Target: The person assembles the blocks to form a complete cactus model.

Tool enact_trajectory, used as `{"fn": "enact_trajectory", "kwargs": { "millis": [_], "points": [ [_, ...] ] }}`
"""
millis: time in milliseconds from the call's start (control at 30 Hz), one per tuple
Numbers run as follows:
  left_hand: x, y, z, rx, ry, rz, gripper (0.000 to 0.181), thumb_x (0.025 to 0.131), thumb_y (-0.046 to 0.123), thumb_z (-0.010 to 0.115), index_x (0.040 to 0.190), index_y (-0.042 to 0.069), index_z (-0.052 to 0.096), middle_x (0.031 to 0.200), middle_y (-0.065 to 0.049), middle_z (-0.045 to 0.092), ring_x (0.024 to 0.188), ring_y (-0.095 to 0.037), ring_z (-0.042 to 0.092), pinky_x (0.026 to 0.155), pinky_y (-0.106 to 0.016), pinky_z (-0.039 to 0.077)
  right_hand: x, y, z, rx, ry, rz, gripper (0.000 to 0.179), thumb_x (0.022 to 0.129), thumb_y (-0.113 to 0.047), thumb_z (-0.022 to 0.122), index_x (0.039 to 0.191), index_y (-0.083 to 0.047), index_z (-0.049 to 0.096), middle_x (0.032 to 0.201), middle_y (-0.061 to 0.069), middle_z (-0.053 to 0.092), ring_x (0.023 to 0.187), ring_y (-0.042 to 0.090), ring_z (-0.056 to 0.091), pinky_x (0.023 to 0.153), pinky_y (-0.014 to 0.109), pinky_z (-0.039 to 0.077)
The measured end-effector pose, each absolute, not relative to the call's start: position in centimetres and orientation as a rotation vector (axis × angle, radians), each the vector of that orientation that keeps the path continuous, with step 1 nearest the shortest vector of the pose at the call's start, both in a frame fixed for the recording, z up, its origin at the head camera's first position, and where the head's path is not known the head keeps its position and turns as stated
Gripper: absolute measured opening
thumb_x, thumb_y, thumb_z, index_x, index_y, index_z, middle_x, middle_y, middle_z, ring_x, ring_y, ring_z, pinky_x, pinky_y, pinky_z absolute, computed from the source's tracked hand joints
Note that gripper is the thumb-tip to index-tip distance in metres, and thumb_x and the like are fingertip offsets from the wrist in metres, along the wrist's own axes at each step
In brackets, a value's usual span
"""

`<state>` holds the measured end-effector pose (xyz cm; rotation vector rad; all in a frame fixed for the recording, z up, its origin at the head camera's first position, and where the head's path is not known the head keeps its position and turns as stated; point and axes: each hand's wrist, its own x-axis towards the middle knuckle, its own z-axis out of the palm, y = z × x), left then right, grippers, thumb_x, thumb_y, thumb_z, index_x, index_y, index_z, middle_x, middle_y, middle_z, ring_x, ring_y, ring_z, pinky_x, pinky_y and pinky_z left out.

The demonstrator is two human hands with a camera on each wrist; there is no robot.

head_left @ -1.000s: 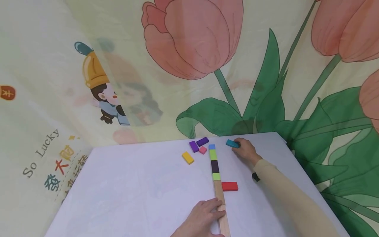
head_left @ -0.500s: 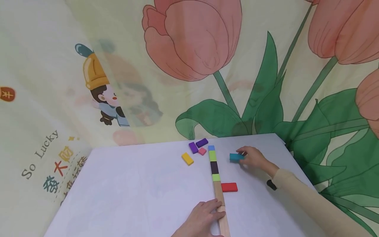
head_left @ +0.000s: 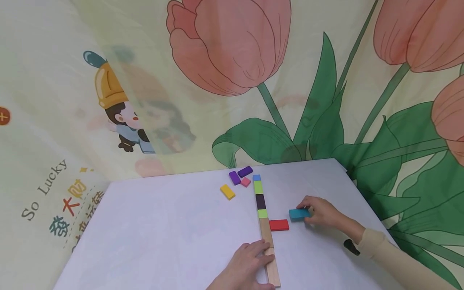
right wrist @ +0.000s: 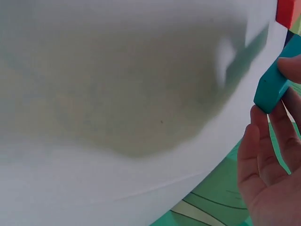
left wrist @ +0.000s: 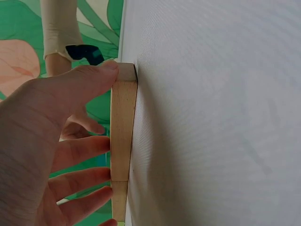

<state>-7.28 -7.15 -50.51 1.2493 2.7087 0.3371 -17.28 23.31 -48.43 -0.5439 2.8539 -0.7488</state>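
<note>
Tulip-printed cloth [head_left: 232, 52] backs the white desk [head_left: 152, 229]. Right of centre, lower frame, the right hand [head_left: 322, 212] grasps a teal block [head_left: 298, 215], near the red block [head_left: 279, 225]. At bottom centre, the left hand [head_left: 246, 262], unclenched, fingers extended, rests on pale wooden blocks [head_left: 266, 230].

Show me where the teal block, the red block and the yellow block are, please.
Teal block [head_left: 298, 214]: head view, middle of its uncovered part.
Red block [head_left: 279, 224]: head view, middle of its top face.
Yellow block [head_left: 227, 191]: head view, middle of its top face.
</note>
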Motion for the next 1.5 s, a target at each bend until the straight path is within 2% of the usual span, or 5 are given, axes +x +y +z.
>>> {"fn": "enact_trajectory", "kwargs": {
  "millis": [267, 533, 933, 1200, 1500],
  "points": [
    [-7.3, -7.1, -50.3, 1.229, 2.708, 0.320, 0.067, 0.083, 0.073, 0.053, 0.137, 0.033, 0.054, 0.148, 0.008, 0.044, 0.137, -0.013, 0.041, 0.101, -0.034, 0.046, -16.7, 23.0, -49.0, -0.548, 2.846, -0.736, 0.033, 0.071, -0.011, 0.083, 0.101, -0.012, 0.072, 0.095, -0.005, 0.064, 0.090, 0.011, 0.059, 0.078, 0.029, 0.056],
    [-7.2, -7.2, -50.2, 1.228, 2.709, 0.322, 0.067, 0.083, 0.073, 0.054, 0.137, 0.033, 0.054, 0.148, 0.009, 0.044, 0.137, -0.013, 0.041, 0.101, -0.034, 0.046, -16.5, 22.8, -49.3, -0.573, 2.857, -0.704, 0.034, 0.070, -0.010, 0.083, 0.101, -0.013, 0.071, 0.097, -0.004, 0.064, 0.092, 0.012, 0.059, 0.080, 0.034, 0.057],
    [-7.3, -7.1, -50.4, 1.216, 2.701, 0.333, 0.066, 0.083, 0.071, 0.056, 0.136, 0.033, 0.055, 0.149, 0.009, 0.043, 0.138, -0.012, 0.040, 0.102, -0.035, 0.046, -19.7, 23.1, -48.3, -0.422, 2.822, -0.826, 0.017, 0.086, -0.005, 0.067, 0.102, -0.011, 0.065, 0.108, 0.006, 0.058, 0.098, 0.023, 0.060, 0.078, 0.035, 0.058],
    [-7.2, -6.9, -50.4, 1.234, 2.696, 0.306, 0.066, 0.083, 0.071, 0.056, 0.136, 0.033, 0.055, 0.148, 0.007, 0.044, 0.138, -0.012, 0.040, 0.101, -0.033, 0.046, -18.7, 22.9, -48.0, -0.213, 2.808, -0.689, 0.059, 0.072, -0.038, 0.084, 0.112, 0.001, 0.063, 0.104, 0.015, 0.058, 0.088, 0.023, 0.056, 0.073, 0.038, 0.057],
    [-7.2, -7.0, -50.3, 1.209, 2.700, 0.311, 0.065, 0.083, 0.071, 0.055, 0.136, 0.033, 0.055, 0.149, 0.009, 0.043, 0.138, -0.013, 0.039, 0.102, -0.035, 0.046, -18.2, 21.9, -49.0, -0.123, 2.798, -0.936, 0.049, 0.073, -0.023, 0.085, 0.106, 0.001, 0.058, 0.101, 0.018, 0.063, 0.084, 0.023, 0.057, 0.068, 0.036, 0.056]
  ]
}}
